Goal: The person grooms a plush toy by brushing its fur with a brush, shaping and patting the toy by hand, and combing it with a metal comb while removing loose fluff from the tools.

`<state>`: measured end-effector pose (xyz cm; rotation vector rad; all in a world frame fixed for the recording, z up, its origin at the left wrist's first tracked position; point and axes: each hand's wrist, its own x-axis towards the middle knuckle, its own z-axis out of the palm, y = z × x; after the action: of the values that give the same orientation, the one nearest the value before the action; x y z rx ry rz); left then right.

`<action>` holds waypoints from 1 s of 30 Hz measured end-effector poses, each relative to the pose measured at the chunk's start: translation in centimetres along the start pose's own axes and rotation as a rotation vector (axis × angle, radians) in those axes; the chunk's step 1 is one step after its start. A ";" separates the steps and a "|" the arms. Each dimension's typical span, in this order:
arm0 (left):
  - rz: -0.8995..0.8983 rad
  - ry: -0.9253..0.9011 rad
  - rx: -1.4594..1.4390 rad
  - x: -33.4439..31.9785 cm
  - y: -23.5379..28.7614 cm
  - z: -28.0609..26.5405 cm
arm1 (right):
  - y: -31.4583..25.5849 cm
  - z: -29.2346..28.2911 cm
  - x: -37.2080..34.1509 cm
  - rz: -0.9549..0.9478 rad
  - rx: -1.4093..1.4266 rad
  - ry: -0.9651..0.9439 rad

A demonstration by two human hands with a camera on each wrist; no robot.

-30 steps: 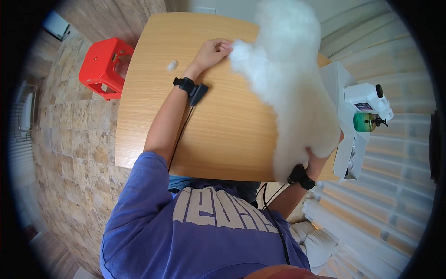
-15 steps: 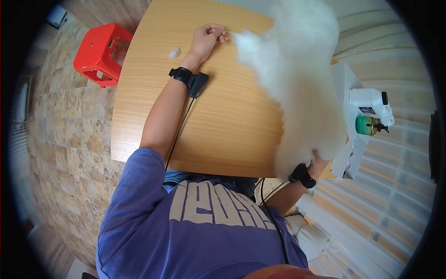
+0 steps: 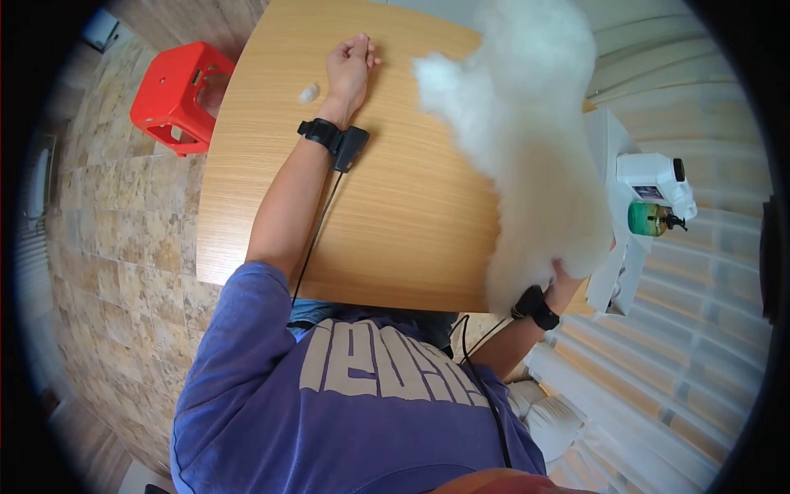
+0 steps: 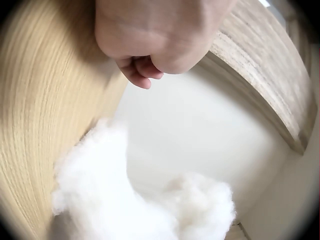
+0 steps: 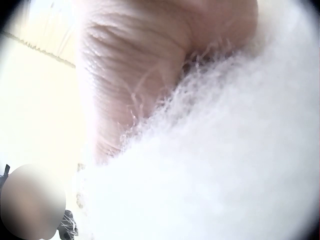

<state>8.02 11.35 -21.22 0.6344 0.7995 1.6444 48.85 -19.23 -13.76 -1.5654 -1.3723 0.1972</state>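
A large mass of white fluffy fiber (image 3: 535, 140) lies over the right part of the wooden table (image 3: 395, 206), a narrow tuft pointing left. Left of that tuft is my left hand (image 3: 350, 74), apart from the fiber, fingers curled and thumb against them; I see nothing held. The left wrist view shows the curled left hand (image 4: 155, 35) above the fiber (image 4: 100, 195). My right hand (image 3: 564, 284) grips the near right end of the fiber, its fingers mostly hidden. Up close, the right hand (image 5: 135, 65) sinks into the fiber (image 5: 210, 170).
A small whitish tuft (image 3: 309, 93) lies on the table left of my left wrist. A red stool (image 3: 173, 95) stands beyond the left edge. At the right are a white jug (image 3: 650, 173) and a green pump bottle (image 3: 646, 219). A black cable (image 3: 317, 235) runs from the left wrist.
My left hand has moved left, away from the tuft's tip, and the thin strand between them is no longer visible. The right hand keeps its grip on the fiber.
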 end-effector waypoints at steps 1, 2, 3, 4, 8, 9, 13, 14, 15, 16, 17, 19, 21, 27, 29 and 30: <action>0.001 0.001 0.000 -0.1 0.2 0.0 | 0.1 0.1 0.0 0.001 0.007 0.004; -0.016 -0.005 -0.002 -0.1 0.3 0.1 | 0.3 -0.1 0.1 0.002 0.014 0.007; -0.034 -0.012 -0.002 -0.2 0.3 0.1 | 0.4 0.0 0.2 0.005 0.022 0.011; -0.034 -0.010 -0.001 -0.2 0.4 0.1 | 0.4 0.0 -0.1 0.007 0.029 0.014; -0.035 -0.035 -0.023 -0.2 0.3 0.0 | 1.2 -0.7 -0.1 0.019 0.061 0.031; -0.039 -0.042 -0.036 -0.2 0.5 0.1 | 1.3 -0.6 0.2 0.021 0.070 0.037; 0.084 -0.060 0.255 -0.8 1.8 0.9 | 1.7 0.2 0.8 0.019 0.097 0.046; 0.117 -0.111 0.339 -0.6 2.8 1.0 | 1.8 0.2 0.8 0.001 0.090 0.027; 0.152 -0.159 0.424 -0.6 4.4 1.2 | 1.8 0.2 0.8 -0.019 0.086 0.006; 0.164 -0.151 0.428 -0.7 6.6 1.6 | 1.7 0.2 0.9 -0.039 0.085 -0.012; 0.186 -0.199 0.433 -1.0 8.9 1.9 | 1.7 0.2 0.9 -0.056 0.085 -0.024; 0.210 -0.258 0.454 -1.4 12.4 1.8 | 1.4 0.2 1.0 -0.077 0.086 -0.035; 0.332 -0.298 0.594 -1.8 15.1 0.3 | 1.2 0.3 1.1 -0.082 0.082 -0.039; 0.347 -0.429 1.402 -3.4 15.1 -8.6 | -0.3 0.4 1.8 -0.031 0.077 -0.042; 0.360 -0.456 1.415 -4.9 14.5 -8.7 | -1.6 0.6 1.8 -0.108 0.000 -0.016; 0.379 -0.457 1.400 -5.7 14.3 -8.5 | -1.5 0.6 1.7 -0.097 0.030 -0.032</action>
<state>-5.99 2.51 -15.33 2.1327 1.4808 0.9346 48.08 -17.71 -12.18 -1.4735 -1.4601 0.1836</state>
